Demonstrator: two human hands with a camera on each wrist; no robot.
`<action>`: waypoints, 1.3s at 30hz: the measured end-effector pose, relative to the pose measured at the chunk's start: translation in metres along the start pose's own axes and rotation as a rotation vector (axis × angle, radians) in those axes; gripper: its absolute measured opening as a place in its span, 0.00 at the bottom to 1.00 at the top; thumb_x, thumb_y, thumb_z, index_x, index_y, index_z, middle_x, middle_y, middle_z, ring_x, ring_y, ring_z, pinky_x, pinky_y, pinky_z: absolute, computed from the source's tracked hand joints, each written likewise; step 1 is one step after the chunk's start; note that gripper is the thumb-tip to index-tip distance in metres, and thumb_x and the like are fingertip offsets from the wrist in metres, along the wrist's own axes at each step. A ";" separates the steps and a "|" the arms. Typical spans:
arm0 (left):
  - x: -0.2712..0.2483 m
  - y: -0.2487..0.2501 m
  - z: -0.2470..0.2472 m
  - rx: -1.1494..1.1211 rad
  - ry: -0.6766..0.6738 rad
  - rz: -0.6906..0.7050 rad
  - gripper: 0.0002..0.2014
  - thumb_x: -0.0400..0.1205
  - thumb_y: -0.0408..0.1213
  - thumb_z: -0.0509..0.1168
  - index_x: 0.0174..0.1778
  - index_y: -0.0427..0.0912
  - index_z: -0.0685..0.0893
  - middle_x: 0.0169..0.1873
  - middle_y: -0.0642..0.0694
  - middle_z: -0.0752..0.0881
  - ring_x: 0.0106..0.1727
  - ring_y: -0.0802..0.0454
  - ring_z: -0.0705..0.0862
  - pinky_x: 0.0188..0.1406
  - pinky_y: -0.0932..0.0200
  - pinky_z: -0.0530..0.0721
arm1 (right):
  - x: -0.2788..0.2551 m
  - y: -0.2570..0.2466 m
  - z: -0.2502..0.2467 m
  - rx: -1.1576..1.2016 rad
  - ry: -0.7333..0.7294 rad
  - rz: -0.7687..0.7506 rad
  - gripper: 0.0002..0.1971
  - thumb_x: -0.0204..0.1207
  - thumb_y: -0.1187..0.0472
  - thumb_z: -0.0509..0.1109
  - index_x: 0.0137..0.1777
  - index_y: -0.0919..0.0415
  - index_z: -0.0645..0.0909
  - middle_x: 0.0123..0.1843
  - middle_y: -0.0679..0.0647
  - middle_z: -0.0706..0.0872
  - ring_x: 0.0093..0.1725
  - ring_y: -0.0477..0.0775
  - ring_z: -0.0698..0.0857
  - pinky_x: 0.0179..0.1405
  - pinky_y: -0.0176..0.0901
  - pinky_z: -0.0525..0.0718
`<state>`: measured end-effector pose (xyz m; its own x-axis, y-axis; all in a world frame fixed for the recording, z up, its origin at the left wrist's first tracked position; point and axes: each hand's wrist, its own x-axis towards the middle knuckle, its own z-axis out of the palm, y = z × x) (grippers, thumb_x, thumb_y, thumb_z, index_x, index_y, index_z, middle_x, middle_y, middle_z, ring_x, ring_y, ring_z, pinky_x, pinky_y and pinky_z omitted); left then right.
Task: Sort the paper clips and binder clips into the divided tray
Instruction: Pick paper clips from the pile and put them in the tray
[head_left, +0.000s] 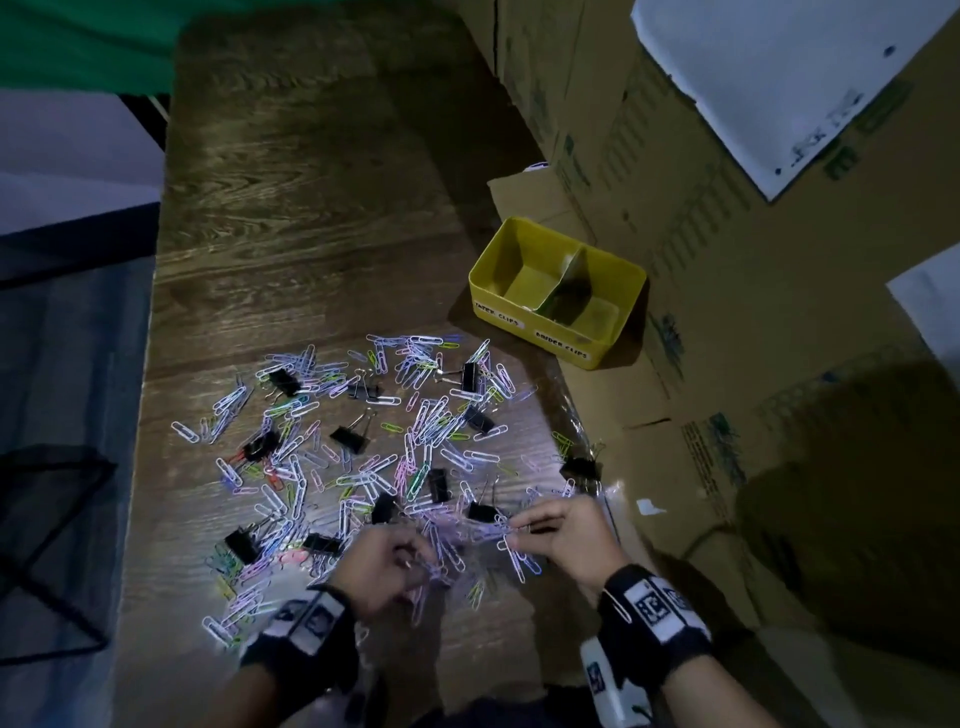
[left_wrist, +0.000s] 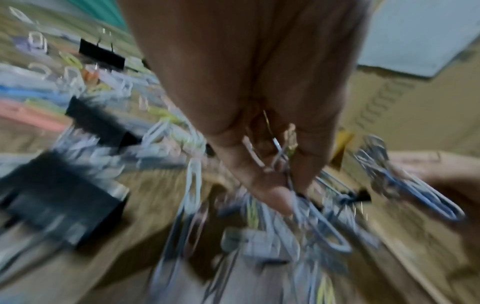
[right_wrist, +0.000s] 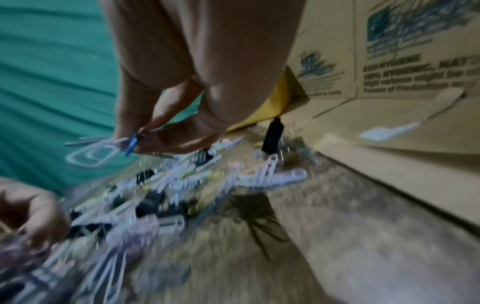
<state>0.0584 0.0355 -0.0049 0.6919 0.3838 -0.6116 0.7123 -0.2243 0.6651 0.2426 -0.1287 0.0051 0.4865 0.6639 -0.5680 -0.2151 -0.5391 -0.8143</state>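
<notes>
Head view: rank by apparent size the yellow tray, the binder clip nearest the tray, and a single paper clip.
1. yellow tray, largest by far
2. binder clip
3. paper clip, thinnest, though nearly as long as the binder clip; its nearness to the camera makes that close.

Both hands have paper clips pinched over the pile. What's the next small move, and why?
Probably carry the right hand with its pinched bunch of pale wire paper clips to the yellow divided plastic tray and drop them in the section labelled paper clips. The tray looks empty, and the left hand also grips clips.
</notes>
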 end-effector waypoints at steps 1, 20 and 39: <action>0.001 0.010 -0.014 -0.088 -0.034 -0.025 0.13 0.70 0.21 0.72 0.31 0.46 0.85 0.33 0.48 0.86 0.28 0.55 0.83 0.31 0.61 0.84 | 0.000 -0.010 -0.006 0.055 0.001 -0.046 0.10 0.58 0.69 0.84 0.32 0.54 0.91 0.36 0.46 0.90 0.43 0.45 0.88 0.48 0.34 0.84; 0.233 0.239 -0.119 0.156 0.138 0.336 0.11 0.76 0.29 0.67 0.42 0.50 0.90 0.40 0.48 0.91 0.42 0.47 0.84 0.49 0.56 0.80 | 0.110 -0.221 -0.094 0.339 0.209 -0.423 0.13 0.64 0.79 0.75 0.36 0.60 0.86 0.28 0.41 0.88 0.31 0.35 0.85 0.36 0.26 0.81; 0.141 0.064 -0.021 0.647 0.064 0.305 0.25 0.78 0.49 0.66 0.70 0.49 0.68 0.65 0.48 0.71 0.45 0.52 0.83 0.41 0.59 0.83 | 0.170 -0.181 -0.038 -0.756 0.210 -0.478 0.11 0.75 0.61 0.71 0.56 0.55 0.87 0.62 0.56 0.84 0.64 0.54 0.80 0.66 0.38 0.71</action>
<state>0.1993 0.0936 -0.0396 0.8771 0.2667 -0.3995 0.4294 -0.8082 0.4031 0.3965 0.0622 0.0605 0.5405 0.8356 -0.0978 0.6239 -0.4761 -0.6198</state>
